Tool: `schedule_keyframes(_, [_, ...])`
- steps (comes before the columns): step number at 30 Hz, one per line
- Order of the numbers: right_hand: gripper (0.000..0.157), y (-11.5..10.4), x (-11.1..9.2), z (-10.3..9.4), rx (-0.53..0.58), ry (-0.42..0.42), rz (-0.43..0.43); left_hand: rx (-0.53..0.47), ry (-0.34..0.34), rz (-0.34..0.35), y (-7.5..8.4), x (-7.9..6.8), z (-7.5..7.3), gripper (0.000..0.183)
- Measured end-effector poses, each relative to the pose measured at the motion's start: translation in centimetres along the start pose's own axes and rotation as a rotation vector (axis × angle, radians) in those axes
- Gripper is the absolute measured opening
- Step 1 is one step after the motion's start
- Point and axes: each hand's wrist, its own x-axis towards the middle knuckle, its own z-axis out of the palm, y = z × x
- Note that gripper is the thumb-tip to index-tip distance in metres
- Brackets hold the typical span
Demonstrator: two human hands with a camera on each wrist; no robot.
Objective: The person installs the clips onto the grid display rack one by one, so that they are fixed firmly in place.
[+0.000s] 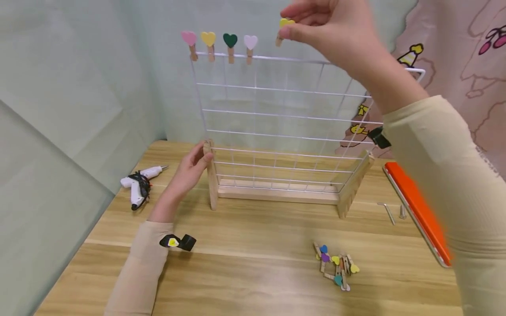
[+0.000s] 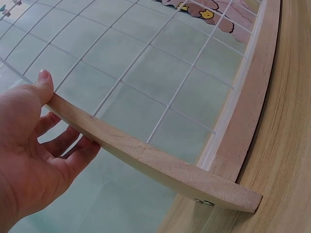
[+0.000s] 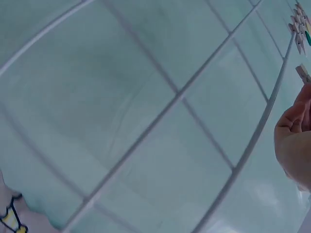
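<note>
My right hand (image 1: 343, 38) pinches a wooden clothespin with a yellow heart (image 1: 286, 23) just above the top wire of a white wire grid (image 1: 284, 117). In the right wrist view that clothespin (image 3: 303, 73) points toward the top wire. Along the wire's left part stand clothespins with a pink heart (image 1: 189, 38), a yellow heart (image 1: 208, 39), a dark green heart (image 1: 230, 40) and a white heart (image 1: 251, 42). My left hand (image 1: 187, 174) grips the top of the wooden side post (image 2: 141, 150) between thumb and fingers. The grid stands upright in its wooden base (image 1: 276, 193).
A pile of heart clothespins (image 1: 339, 268) lies on the table (image 1: 245, 259) at front right. A glue gun (image 1: 139, 186) with its cord wound round it lies left. An Allen key (image 1: 387, 213), a bolt (image 1: 402, 211) and an orange case (image 1: 419, 210) lie right.
</note>
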Motion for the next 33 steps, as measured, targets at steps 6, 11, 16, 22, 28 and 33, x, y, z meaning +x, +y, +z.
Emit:
schedule_keyframes(6, [0.031, 0.2, 0.4, 0.6, 0.141, -0.064, 0.106, 0.007, 0.002, 0.010, 0.0, 0.2, 0.1, 0.057])
schedule_keyframes(11, [0.027, 0.6, 0.3, 1.0, 0.124, -0.077, 0.072, 0.011, 0.001, 0.012, 0.1, 0.3, 0.2, 0.058])
schedule_keyframes(16, [0.025, 0.8, 0.2, 1.5, 0.113, -0.021, 0.032, 0.001, 0.005, 0.041, 0.1, 0.5, 0.3, 0.053])
schedule_keyframes(22, [0.020, 0.5, 0.7, 1.8, 0.102, 0.030, 0.030, -0.008, 0.011, 0.042, 0.1, 0.6, 0.5, 0.053])
schedule_keyframes(28, [0.016, 0.4, 0.8, 2.1, 0.077, 0.044, 0.082, -0.016, 0.011, 0.042, 0.0, 0.6, 0.5, 0.050])
schedule_keyframes(33, [0.016, 0.5, 0.7, 2.3, 0.072, 0.044, 0.067, -0.008, 0.007, 0.036, 0.1, 0.6, 0.5, 0.050])
